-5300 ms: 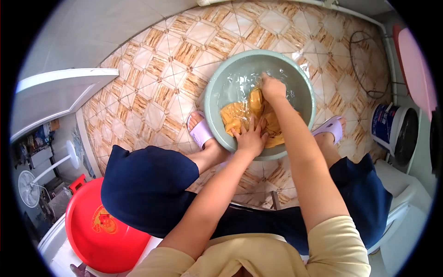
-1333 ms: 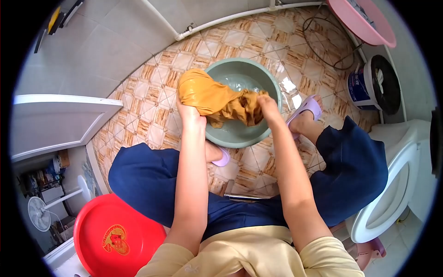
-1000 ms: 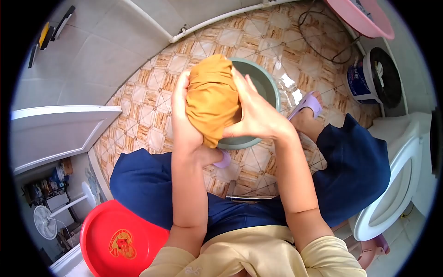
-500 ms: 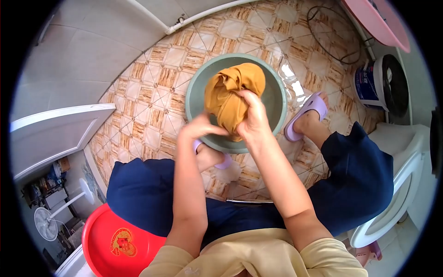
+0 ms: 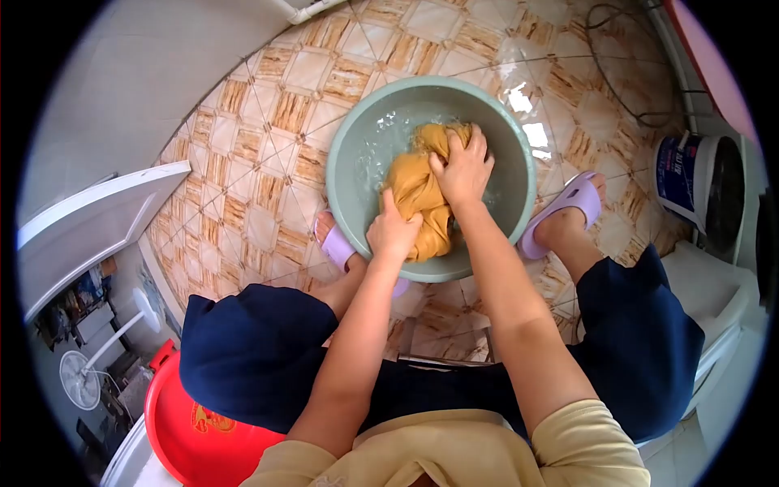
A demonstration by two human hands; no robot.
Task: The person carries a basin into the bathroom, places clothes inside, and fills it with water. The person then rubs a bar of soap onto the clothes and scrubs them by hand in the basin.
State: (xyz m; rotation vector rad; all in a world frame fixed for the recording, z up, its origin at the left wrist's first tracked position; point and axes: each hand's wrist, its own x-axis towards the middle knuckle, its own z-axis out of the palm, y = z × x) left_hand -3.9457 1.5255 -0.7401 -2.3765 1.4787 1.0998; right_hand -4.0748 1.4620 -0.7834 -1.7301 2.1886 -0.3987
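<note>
A wet, bunched mustard-yellow cloth (image 5: 415, 183) lies in the grey-green basin (image 5: 344, 138), in shallow rippling water. Its kind of garment cannot be made out. My left hand (image 5: 393, 233) grips the near left side of the bundle, with thumb and fingers closed on the fabric. Farther up and to the right, my right hand (image 5: 464, 169) grasps the far end, its fingers curled over the cloth. Folds hide some of the fingertips.
The basin stands on a wet patterned tile floor (image 5: 304, 65) between my feet in lilac slippers (image 5: 568, 207). A red basin (image 5: 195, 454) sits at lower left, near a white door (image 5: 105, 219). To the right are a paint bucket (image 5: 686, 183) and a hose (image 5: 604, 89).
The cloth has gone from a lifted bundle above the basin down into its water, which now ripples. My right hand has moved to the far end; my left has closed on the near side.
</note>
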